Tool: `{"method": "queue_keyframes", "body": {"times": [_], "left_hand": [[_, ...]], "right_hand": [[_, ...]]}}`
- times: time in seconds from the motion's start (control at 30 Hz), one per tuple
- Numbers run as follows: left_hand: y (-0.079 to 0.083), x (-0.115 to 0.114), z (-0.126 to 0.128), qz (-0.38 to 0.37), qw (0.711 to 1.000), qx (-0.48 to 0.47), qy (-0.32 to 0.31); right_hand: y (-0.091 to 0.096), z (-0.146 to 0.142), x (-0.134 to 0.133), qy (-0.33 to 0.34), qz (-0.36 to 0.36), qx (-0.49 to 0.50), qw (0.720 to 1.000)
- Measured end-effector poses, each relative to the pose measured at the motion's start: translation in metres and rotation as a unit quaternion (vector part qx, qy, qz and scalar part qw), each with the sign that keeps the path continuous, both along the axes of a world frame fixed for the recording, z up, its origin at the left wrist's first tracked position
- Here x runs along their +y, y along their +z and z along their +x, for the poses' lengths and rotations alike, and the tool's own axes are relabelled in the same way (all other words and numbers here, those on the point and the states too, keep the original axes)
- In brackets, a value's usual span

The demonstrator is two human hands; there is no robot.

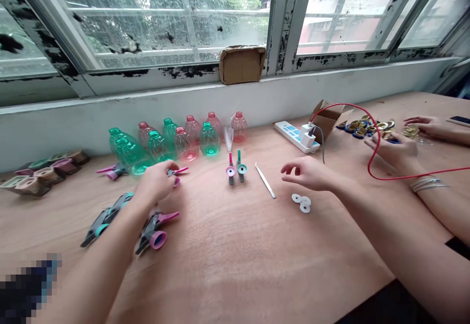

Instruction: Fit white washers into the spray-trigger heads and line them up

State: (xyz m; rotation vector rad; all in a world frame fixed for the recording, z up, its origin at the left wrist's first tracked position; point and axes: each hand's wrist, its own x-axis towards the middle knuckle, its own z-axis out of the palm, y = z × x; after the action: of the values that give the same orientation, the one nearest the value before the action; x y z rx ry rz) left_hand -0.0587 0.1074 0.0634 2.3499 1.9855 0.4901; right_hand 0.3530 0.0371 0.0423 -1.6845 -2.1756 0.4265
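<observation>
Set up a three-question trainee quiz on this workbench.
1. True or false: the tweezers lie between the right hand and the two upright nozzles.
2. Which holds a pink trigger sprayer? A: left hand. B: right hand. C: the co-worker's hand.
3. Fill in: the bottles standing by the wall are green and ____.

Key: 1 true; 2 A; 3 pink.

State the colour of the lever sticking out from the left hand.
Pink lever, best seen in the head view.
</observation>
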Motion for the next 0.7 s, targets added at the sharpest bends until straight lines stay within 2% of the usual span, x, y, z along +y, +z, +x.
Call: {"method": "queue_keyframes", "body": {"times": [0.1, 0.2, 0.33, 0.43, 0.5, 0.57, 0.63, 0.7], "left_hand": [[-0.004, 0.006, -0.024, -0.051, 0.995, 0.084, -0.026], [-0.013, 0.009, -0.028, -0.068, 0.989, 0.123, -0.055], [-0.016, 0.007, -0.022, -0.063, 0.987, 0.133, -0.060], [-0.004, -0.011, -0.012, -0.034, 0.990, 0.122, -0.064], [0.007, -0.036, 0.001, 0.045, 0.995, 0.063, -0.060], [0.013, -0.066, 0.018, 0.118, 0.991, -0.044, -0.052], [0.010, -0.094, 0.036, 0.123, 0.981, -0.142, -0.050], [-0.003, -0.111, 0.051, 0.084, 0.966, -0.238, -0.064]], "right_hand": [[0.005, 0.013, -0.016, 0.043, -0.066, -0.051, 0.996], [0.001, 0.015, -0.025, 0.079, -0.119, -0.079, 0.987], [-0.008, 0.011, -0.028, 0.030, -0.146, -0.082, 0.985], [-0.012, 0.006, -0.027, -0.008, -0.138, -0.078, 0.987], [-0.013, 0.003, -0.028, -0.011, -0.141, -0.056, 0.988], [-0.014, 0.001, -0.028, -0.008, -0.145, -0.030, 0.989], [-0.016, 0.000, -0.027, -0.003, -0.155, -0.013, 0.988], [-0.015, 0.002, -0.027, 0.001, -0.167, -0.002, 0.986]]}}
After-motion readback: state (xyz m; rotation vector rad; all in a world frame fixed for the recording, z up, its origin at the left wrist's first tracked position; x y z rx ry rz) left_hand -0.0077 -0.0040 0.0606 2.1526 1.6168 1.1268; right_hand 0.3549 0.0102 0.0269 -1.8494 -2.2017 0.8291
